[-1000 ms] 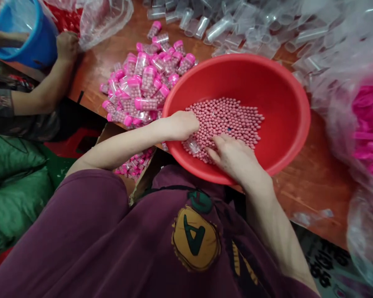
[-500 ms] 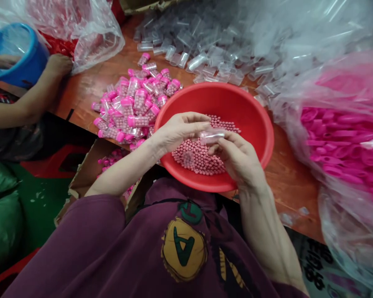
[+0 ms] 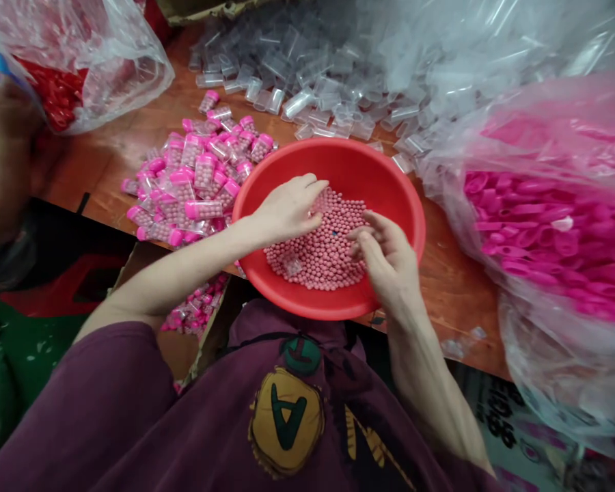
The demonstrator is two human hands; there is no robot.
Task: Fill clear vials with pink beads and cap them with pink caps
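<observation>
A red basin (image 3: 410,198) sits at the table's near edge with a layer of small pink beads (image 3: 322,256) in it. My left hand (image 3: 287,205) hovers over the beads, its fingers closed round a small clear tube (image 3: 320,202) that tilts down toward them. My right hand (image 3: 387,260) is just to the right, over the beads, fingers curled together; what they hold, if anything, is hidden. Another clear tube (image 3: 292,265) lies among the beads near the basin's front.
A pile of filled pink-capped tubes (image 3: 195,178) lies left of the basin, with empty clear tubes (image 3: 312,89) behind it. A plastic bag of pink caps (image 3: 553,219) is at the right. A cardboard box (image 3: 199,307) with more filled tubes sits below the table edge. Another person's arm (image 3: 5,157) is far left.
The clear tube held between both hands half a second ago is now in my left hand alone, lowered toward the beads. My right hand has drawn back slightly. The view has shifted right.
</observation>
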